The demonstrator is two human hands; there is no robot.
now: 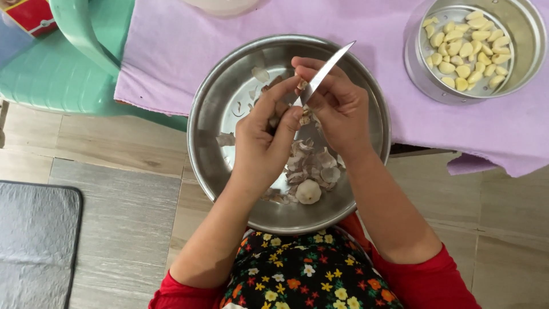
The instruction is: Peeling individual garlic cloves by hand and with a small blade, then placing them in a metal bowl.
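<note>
Two hands over a wide steel bowl [229,91] on the lap: left hand [264,143] curled shut around a garlic piece [302,84], mostly hidden by fingers; right hand [337,109] closed on a knife [323,73], blade slanting up and away, tip past the bowl's far rim. Inside the bowl, loose papery skins [311,166] and a whole garlic bulb [308,191] just beside them. Farther off on the purple-clothed surface [171,51], a smaller steel pan [523,23] full of peeled cloves [469,48], well apart from both hands.
</note>
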